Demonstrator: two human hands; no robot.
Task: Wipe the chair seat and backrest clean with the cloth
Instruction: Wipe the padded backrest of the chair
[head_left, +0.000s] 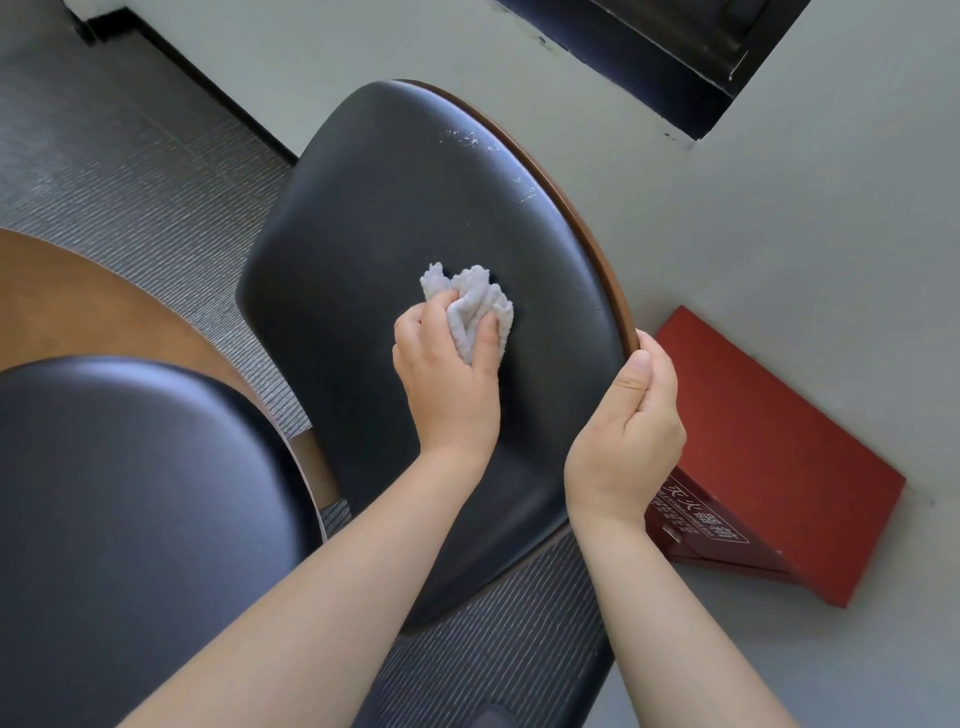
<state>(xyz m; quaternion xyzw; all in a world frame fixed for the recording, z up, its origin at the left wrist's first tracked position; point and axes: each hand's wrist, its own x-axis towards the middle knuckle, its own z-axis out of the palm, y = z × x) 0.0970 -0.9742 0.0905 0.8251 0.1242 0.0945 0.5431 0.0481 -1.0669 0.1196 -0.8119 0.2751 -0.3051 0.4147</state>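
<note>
A black padded chair panel (384, 208) with a brown wooden rim fills the middle of the head view. My left hand (447, 379) grips a crumpled white cloth (475, 306) and presses it against the middle of the black padding. My right hand (631, 426) grips the wooden rim on the panel's right edge, thumb on the front and fingers curled behind. White specks and scuffs (467, 139) dot the padding near its upper right edge.
A second black padded chair surface (135, 519) lies at the lower left. A brown round table edge (78, 301) shows at the left. A red box with white lettering (769, 457) stands on the floor against the pale wall at the right. Grey ribbed carpet covers the floor.
</note>
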